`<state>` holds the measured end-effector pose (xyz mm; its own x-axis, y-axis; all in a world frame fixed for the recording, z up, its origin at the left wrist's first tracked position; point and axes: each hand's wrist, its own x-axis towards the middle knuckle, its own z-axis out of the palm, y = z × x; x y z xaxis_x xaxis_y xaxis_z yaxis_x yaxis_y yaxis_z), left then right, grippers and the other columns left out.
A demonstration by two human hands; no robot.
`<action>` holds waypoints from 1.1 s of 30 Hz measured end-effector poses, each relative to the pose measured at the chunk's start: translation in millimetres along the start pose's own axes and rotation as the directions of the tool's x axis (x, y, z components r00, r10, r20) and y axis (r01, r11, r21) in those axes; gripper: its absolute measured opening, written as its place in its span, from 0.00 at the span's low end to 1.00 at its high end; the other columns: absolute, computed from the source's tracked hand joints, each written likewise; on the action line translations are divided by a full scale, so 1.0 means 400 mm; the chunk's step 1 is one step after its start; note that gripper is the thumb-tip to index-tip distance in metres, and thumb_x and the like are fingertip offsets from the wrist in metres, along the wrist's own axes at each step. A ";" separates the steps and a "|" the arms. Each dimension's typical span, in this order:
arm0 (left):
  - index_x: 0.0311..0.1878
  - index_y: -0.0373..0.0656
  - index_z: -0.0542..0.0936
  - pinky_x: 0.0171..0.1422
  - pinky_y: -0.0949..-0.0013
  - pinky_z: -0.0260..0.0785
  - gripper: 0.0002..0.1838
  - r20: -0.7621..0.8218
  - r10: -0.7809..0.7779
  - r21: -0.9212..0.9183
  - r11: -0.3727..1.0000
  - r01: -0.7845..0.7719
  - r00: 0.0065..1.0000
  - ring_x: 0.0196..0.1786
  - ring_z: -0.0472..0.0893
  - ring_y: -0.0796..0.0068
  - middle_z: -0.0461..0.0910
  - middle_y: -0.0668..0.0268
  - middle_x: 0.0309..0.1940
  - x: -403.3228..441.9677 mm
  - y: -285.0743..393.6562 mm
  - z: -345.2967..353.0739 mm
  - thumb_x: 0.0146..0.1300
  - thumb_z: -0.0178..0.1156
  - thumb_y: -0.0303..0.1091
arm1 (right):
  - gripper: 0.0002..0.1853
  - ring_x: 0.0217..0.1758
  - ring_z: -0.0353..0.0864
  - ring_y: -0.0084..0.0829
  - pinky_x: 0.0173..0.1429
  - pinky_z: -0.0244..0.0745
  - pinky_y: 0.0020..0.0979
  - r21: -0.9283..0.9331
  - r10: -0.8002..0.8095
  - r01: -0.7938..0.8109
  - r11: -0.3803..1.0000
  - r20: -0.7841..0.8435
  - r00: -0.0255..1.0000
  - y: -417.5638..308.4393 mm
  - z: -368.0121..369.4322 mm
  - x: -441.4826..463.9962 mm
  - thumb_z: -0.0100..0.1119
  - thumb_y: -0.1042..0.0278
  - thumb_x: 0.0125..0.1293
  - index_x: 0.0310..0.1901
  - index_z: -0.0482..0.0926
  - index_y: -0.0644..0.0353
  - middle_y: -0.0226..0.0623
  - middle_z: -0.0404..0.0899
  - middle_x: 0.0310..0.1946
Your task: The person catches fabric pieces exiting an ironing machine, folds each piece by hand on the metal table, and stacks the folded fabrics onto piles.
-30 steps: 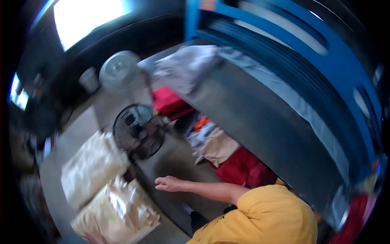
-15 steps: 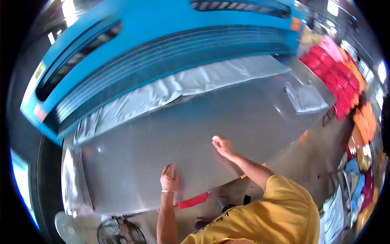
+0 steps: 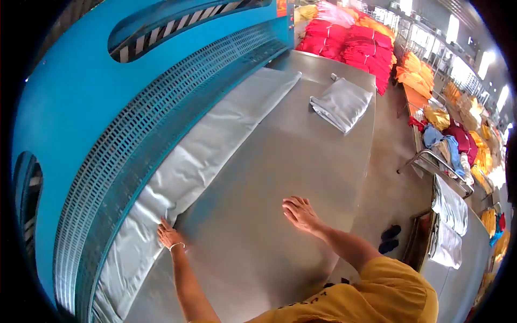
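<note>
In the head view a long strip of silvery white cloth (image 3: 199,156) lies rumpled along the blue machine's slotted front. My left hand (image 3: 169,234) rests at the near edge of this cloth, fingers stretched out and touching it. Over the bare metal tabletop (image 3: 253,247) hovers my right hand (image 3: 302,214), fingers loosely extended and holding nothing. A folded piece of the same silvery cloth (image 3: 344,103) sits at the far end of the table, apart from both hands.
The blue machine (image 3: 81,91) borders the table on the left. Beyond the far end are stacked red bundles (image 3: 350,46) and orange bundles (image 3: 416,72). At right stand a side table with folded white cloths (image 3: 449,207) and a rack of mixed garments (image 3: 449,145). Dark slippers (image 3: 390,239) lie on the floor.
The view has swung right, showing more of the side table and bundles. My left hand has moved from over the metal tabletop to the long cloth's edge; my right hand stays over the table.
</note>
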<state>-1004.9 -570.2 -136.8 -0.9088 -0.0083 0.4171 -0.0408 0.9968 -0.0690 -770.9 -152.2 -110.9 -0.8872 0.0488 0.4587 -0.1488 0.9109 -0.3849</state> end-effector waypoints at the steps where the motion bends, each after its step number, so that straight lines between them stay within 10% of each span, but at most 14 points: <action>1: 0.55 0.49 0.69 0.51 0.58 0.67 0.21 0.097 -0.056 -0.086 0.994 0.065 0.994 0.52 0.72 0.58 0.73 0.59 0.45 0.046 0.018 -0.008 0.56 0.53 0.34 | 0.13 0.56 0.66 0.36 0.52 0.60 0.39 -0.012 0.012 -0.012 1.000 -0.001 1.000 0.000 0.003 0.008 0.57 0.68 0.58 0.44 0.70 0.54 0.32 0.69 0.50; 4: 0.39 0.45 0.76 0.37 0.61 0.73 0.08 -0.087 0.222 -0.214 0.948 -0.236 0.971 0.37 0.78 0.61 0.77 0.62 0.35 0.096 0.027 0.118 0.55 0.53 0.32 | 0.11 0.55 0.66 0.35 0.52 0.61 0.39 -0.034 0.038 -0.036 0.999 0.035 0.999 -0.005 0.013 0.007 0.56 0.68 0.58 0.43 0.71 0.53 0.30 0.69 0.50; 6: 0.39 0.41 0.75 0.36 0.59 0.73 0.10 0.166 0.181 -0.349 0.930 -0.114 0.969 0.34 0.79 0.58 0.78 0.59 0.33 -0.024 0.073 0.036 0.52 0.53 0.29 | 0.11 0.55 0.66 0.36 0.53 0.61 0.40 -0.036 0.066 -0.064 0.997 0.057 0.996 -0.013 0.011 0.001 0.56 0.68 0.58 0.43 0.71 0.53 0.30 0.69 0.50; 8: 0.41 0.41 0.76 0.38 0.54 0.71 0.14 -0.148 0.355 -0.389 0.837 -0.384 0.923 0.36 0.79 0.54 0.79 0.56 0.36 -0.261 0.044 0.073 0.48 0.53 0.29 | 0.12 0.54 0.68 0.34 0.51 0.64 0.41 -0.065 0.013 -0.011 0.998 0.028 1.000 0.001 0.032 -0.004 0.56 0.63 0.60 0.45 0.71 0.53 0.30 0.69 0.50; 11: 0.42 0.46 0.76 0.35 0.54 0.69 0.16 0.171 0.459 -0.656 0.713 -0.247 0.872 0.29 0.76 0.55 0.75 0.62 0.26 -0.599 0.011 -0.213 0.47 0.55 0.33 | 0.18 0.52 0.70 0.31 0.49 0.68 0.42 0.485 0.575 -0.685 0.544 0.379 0.725 0.042 0.062 0.012 0.57 0.55 0.61 0.48 0.70 0.55 0.31 0.69 0.50; 13: 0.39 0.44 0.78 0.41 0.58 0.71 0.13 0.061 0.258 -0.518 0.834 -0.191 0.964 0.37 0.77 0.56 0.78 0.60 0.33 -0.776 -0.162 -0.270 0.48 0.56 0.33 | 0.26 0.53 0.70 0.28 0.50 0.71 0.39 0.882 0.583 -0.467 0.063 0.347 0.735 0.082 0.052 0.053 0.55 0.47 0.60 0.53 0.68 0.57 0.33 0.71 0.48; 16: 0.41 0.42 0.79 0.43 0.57 0.71 0.14 0.051 -0.135 -0.371 0.917 0.144 0.990 0.40 0.78 0.54 0.79 0.57 0.36 -0.993 -0.424 -0.376 0.50 0.51 0.25 | 0.30 0.57 0.68 0.34 0.58 0.66 0.39 0.896 0.549 -0.415 -0.156 0.428 0.718 0.272 0.126 0.077 0.51 0.46 0.61 0.57 0.66 0.59 0.37 0.68 0.54; 19: 0.47 0.43 0.76 0.44 0.53 0.67 0.18 0.363 -0.616 0.094 0.771 0.630 0.699 0.43 0.75 0.52 0.77 0.54 0.42 -1.071 -0.520 -0.510 0.52 0.48 0.23 | 0.29 0.62 0.63 0.37 0.65 0.58 0.43 0.854 0.574 -0.457 -0.250 0.511 0.640 0.329 0.134 0.163 0.49 0.47 0.62 0.60 0.65 0.57 0.37 0.61 0.62; 21: 0.44 0.43 0.77 0.47 0.56 0.67 0.16 0.176 -0.477 0.108 0.879 0.465 0.861 0.43 0.74 0.52 0.76 0.56 0.42 -1.070 -0.449 -0.553 0.50 0.51 0.24 | 0.32 0.66 0.57 0.38 0.67 0.52 0.44 0.887 0.540 -0.422 -0.189 0.452 0.710 0.307 0.033 0.197 0.49 0.49 0.63 0.64 0.59 0.59 0.38 0.58 0.64; 22: 0.43 0.44 0.78 0.46 0.57 0.68 0.16 0.263 -0.568 -0.046 0.800 0.598 0.780 0.43 0.74 0.53 0.76 0.57 0.40 -1.094 -0.424 -0.526 0.49 0.52 0.24 | 0.35 0.65 0.59 0.42 0.68 0.52 0.44 0.728 0.172 -0.232 0.645 0.158 0.972 0.462 0.027 0.151 0.56 0.60 0.51 0.62 0.60 0.62 0.45 0.59 0.63; 23: 0.42 0.44 0.78 0.46 0.58 0.68 0.16 0.243 -0.522 -0.123 0.820 0.560 0.818 0.42 0.74 0.54 0.76 0.58 0.38 -1.115 -0.375 -0.495 0.47 0.53 0.24 | 0.41 0.65 0.60 0.46 0.68 0.51 0.44 0.087 -0.247 0.266 0.960 -0.182 0.952 0.621 0.025 0.104 0.63 0.70 0.40 0.61 0.61 0.66 0.52 0.61 0.62; 25: 0.40 0.44 0.78 0.44 0.60 0.69 0.16 0.108 -0.277 -0.160 0.943 0.291 0.955 0.41 0.75 0.58 0.75 0.61 0.34 -1.121 -0.233 -0.450 0.43 0.55 0.25 | 0.35 0.63 0.61 0.50 0.65 0.55 0.46 -0.187 -0.478 0.443 0.877 -0.254 0.841 0.939 -0.128 0.129 0.57 0.58 0.52 0.61 0.61 0.66 0.51 0.63 0.60; 28: 0.55 0.59 0.73 0.46 0.63 0.70 0.32 0.387 0.009 -0.340 0.931 0.134 0.922 0.44 0.74 0.62 0.73 0.65 0.38 -0.998 0.115 -0.554 0.41 0.58 0.28 | 0.33 0.61 0.63 0.49 0.64 0.57 0.45 0.642 0.567 -0.310 0.701 -0.238 0.789 1.112 -0.419 0.227 0.57 0.58 0.53 0.60 0.62 0.66 0.51 0.64 0.58; 33: 0.56 0.47 0.71 0.54 0.62 0.69 0.28 -0.018 0.424 -0.872 0.436 -0.222 0.905 0.55 0.72 0.57 0.68 0.58 0.57 -0.931 0.592 -0.303 0.46 0.58 0.33 | 0.30 0.57 0.65 0.48 0.60 0.60 0.43 0.369 0.433 -0.291 0.883 -0.397 0.809 1.020 -0.589 0.393 0.56 0.57 0.55 0.57 0.64 0.66 0.51 0.66 0.55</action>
<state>-626.0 -321.4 -198.6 -0.8326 0.4170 0.3646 0.5458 0.5055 0.6682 -868.3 323.8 -7.0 -0.6091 0.5963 0.5229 -0.0342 0.6390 -0.7685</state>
